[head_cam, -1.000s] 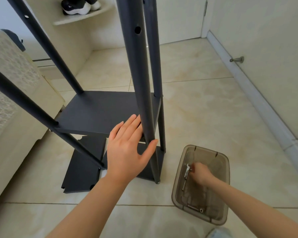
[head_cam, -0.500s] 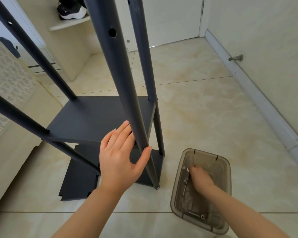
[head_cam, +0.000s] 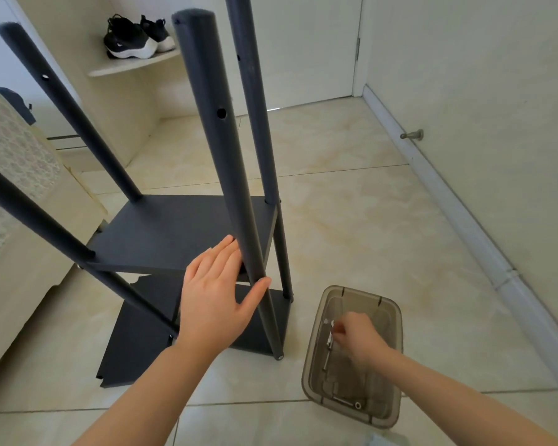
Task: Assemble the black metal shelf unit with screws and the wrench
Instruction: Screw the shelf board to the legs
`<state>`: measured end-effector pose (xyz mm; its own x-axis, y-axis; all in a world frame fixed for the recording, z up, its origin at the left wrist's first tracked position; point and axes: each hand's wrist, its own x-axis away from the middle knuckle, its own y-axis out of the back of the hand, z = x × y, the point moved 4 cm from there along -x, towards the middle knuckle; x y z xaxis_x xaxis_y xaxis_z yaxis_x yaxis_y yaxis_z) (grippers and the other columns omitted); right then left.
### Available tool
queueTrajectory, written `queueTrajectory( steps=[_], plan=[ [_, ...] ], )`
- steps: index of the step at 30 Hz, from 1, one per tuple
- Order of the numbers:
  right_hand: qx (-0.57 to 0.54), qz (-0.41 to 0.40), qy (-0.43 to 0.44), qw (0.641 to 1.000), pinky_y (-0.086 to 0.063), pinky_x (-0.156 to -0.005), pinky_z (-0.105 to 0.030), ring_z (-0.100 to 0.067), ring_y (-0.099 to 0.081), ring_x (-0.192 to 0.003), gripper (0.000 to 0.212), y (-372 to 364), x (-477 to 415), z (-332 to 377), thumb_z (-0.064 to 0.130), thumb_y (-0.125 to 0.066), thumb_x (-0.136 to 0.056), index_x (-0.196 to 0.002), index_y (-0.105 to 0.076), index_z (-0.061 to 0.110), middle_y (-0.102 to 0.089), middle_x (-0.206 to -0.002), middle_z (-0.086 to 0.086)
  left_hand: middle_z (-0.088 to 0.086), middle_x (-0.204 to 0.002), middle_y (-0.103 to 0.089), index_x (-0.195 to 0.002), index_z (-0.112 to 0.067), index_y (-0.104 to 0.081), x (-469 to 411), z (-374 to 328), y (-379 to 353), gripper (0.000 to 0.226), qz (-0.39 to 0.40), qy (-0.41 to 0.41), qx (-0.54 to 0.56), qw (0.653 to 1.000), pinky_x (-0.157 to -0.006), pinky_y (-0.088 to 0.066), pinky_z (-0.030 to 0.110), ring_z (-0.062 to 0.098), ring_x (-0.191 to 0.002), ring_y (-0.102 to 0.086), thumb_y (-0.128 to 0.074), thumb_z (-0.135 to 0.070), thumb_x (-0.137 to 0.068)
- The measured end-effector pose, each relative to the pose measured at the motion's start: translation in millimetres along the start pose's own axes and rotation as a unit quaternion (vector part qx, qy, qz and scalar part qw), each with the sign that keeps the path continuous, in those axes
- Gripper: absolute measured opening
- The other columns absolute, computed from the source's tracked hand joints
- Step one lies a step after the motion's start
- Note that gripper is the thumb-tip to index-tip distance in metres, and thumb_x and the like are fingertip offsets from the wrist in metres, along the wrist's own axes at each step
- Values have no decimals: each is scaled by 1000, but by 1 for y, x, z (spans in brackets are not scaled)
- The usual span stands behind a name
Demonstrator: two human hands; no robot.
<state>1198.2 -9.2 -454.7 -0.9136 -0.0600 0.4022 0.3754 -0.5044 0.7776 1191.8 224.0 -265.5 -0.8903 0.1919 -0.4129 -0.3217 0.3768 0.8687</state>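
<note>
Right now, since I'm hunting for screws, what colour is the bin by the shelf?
The bin is translucent smoky brown; head view shows it.

No legible text, labels, brands or numbers anywhere.

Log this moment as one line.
left hand: braces black metal shelf post | right hand: pinches silver wrench in translucent brown plastic bin | stage: fetching tool

Two hands, both bare.
Left hand [head_cam: 213, 304]: slender fingers, faint knuckle lines; behind the grip, wrist and forearm uncovered up to the frame edge.
Right hand [head_cam: 356, 338]: slightly blurred; behind the grip, wrist and forearm uncovered likewise.
</note>
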Motion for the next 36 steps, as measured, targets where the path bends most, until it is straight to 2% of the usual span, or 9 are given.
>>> queueTrajectory(
  steps=[3,7,10,14,19,21,25,32,36],
  plan=[
    [-112,-26,-3,993,-47,-60,-12,-8,-66,-64,22,24,18,15,18,-69,-90,-70,-63,22,-66,-68,7,-4,-129,-64,-123,-25,-61,-4,-2,5,54,40,17,13,999,-111,-28,41,22,-133,-51,-43,-64,-90],
    [-356,-15,4,934,-62,-71,-32,-18,-74,-71,5,58,50,56,11,-69,-90,-88,-69,6,-75,-77,-10,-6,-128,-62,-123,-28,-56,-11,-4,12,41,108,55,46,992,-119,-29,48,22,-133,-50,-61,-53,-91],
    [-452,-5,5,892,-61,-70,-29,-21,-75,-76,11,80,69,95,14,-64,-94,-98,-66,4,-76,-83,-12,-7,-118,-64,-111,-33,-48,-17,-12,23,31,132,80,83,985,-122,-23,47,21,-127,-56,-69,-41,-90],
    [-524,-42,-1,851,-61,-72,-29,-18,-75,-78,17,89,71,132,22,-56,-99,-107,-59,7,-76,-87,-8,-3,-131,-63,-130,-24,-50,-20,-17,27,45,159,123,81,976,-123,-14,46,21,-138,-47,-69,-39,-92],
    [-537,-95,-20,838,-55,-93,-34,-11,-70,-88,18,76,57,154,29,-45,-104,-114,-49,14,-73,-93,-2,2,-137,-60,-131,-24,-49,-23,-10,26,48,182,158,86,967,-121,-20,49,27,-136,-48,-68,-43,-91],
    [-530,-94,-19,842,-55,-88,-30,-8,-67,-87,15,67,51,160,30,-43,-104,-111,-47,17,-69,-93,2,-1,-128,-63,-122,-26,-50,-27,-12,32,39,179,161,90,966,-120,-24,49,26,-129,-55,-69,-40,-91],
    [-524,-87,-17,847,-48,-66,-17,-11,-67,-90,12,58,40,173,35,-41,-104,-103,-46,24,-69,-97,1,-3,-117,-66,-109,-32,-48,-43,-7,42,32,165,170,120,964,-112,-41,52,24,-117,-61,-73,-37,-89],
    [-487,-124,24,864,-54,-74,-24,-13,-67,-90,17,77,20,207,34,-41,-105,-112,-47,21,-68,-98,0,-9,-110,-67,-111,-28,-55,-69,15,68,33,131,196,173,956,-98,-49,36,17,-109,-64,-76,-33,-86],
    [-480,-143,46,864,-55,-87,-35,-12,-66,-89,20,89,14,233,35,-41,-104,-115,-48,19,-66,-93,2,-5,-119,-67,-123,-23,-57,-84,41,85,44,112,215,224,944,-99,-50,37,18,-113,-63,-78,-30,-85]
  ],
)
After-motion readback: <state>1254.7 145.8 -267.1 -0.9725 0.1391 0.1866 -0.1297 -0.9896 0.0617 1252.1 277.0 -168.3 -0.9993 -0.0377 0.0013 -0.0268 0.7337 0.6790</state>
